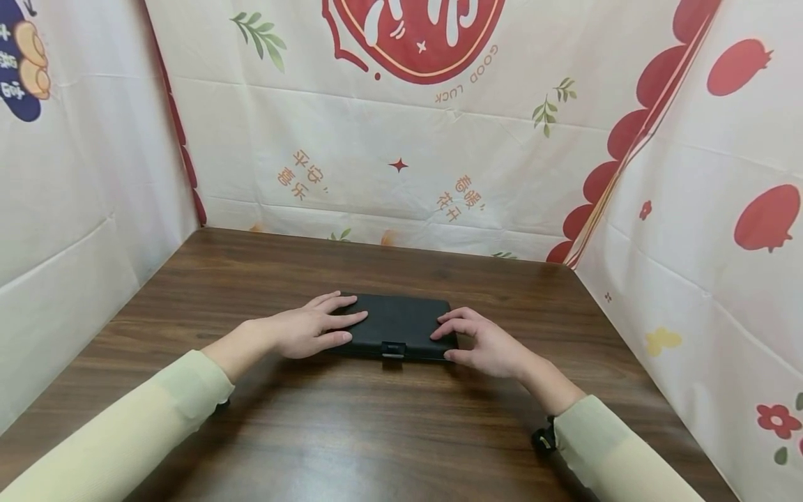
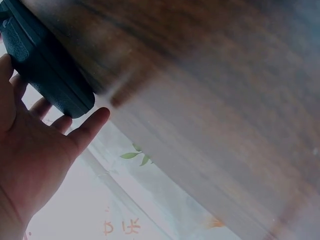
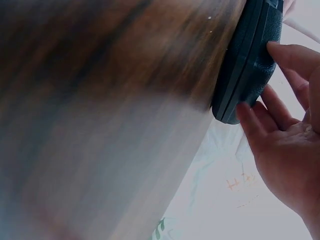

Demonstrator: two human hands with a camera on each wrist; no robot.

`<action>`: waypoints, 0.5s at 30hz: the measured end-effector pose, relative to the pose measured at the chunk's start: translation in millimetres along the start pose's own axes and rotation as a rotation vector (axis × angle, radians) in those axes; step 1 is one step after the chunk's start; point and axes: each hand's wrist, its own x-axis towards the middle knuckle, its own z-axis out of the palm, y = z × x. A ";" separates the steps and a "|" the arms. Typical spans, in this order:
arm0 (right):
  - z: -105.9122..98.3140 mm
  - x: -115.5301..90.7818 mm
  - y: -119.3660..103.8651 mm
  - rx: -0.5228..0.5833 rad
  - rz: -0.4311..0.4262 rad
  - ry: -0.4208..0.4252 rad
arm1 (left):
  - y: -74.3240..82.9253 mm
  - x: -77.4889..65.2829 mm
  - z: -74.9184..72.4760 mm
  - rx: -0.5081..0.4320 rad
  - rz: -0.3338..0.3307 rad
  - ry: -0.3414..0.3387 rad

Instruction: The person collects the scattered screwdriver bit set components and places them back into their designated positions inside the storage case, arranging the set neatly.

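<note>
A flat black plastic case with rounded corners lies closed on the table, its front latch facing me. My left hand rests on the left end of the lid, fingers spread. On the right end, my right hand touches the lid with gently bent fingers, its thumb near the front corner. In the left wrist view the case shows its end side on, beside the left hand. The right wrist view shows the seam along the case, with the right hand's fingertips at its end.
The dark wood-grain table carries the case towards its far side. White printed cloth hangs behind the table, and more cloth hangs along the left and right sides. Dark wrist devices show below the sleeve cuffs.
</note>
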 end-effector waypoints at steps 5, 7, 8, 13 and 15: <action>0.8 7.4 -10.2 0.002 0.002 -0.015 | 1.1 1.4 -1.8 0.011 -0.002 -0.008; 2.3 14.1 -15.5 -0.013 -0.008 -0.038 | 1.4 1.5 -2.5 0.014 -0.005 -0.008; 3.4 18.4 -17.2 -0.033 -0.024 -0.050 | 1.6 1.6 -2.6 0.013 -0.006 -0.007; 8.6 38.2 -26.0 -0.136 -0.103 -0.118 | 2.9 1.0 -2.5 0.000 -0.017 -0.010; 10.9 43.8 -28.1 -0.160 -0.118 -0.144 | 3.1 1.1 -1.6 0.000 -0.017 -0.012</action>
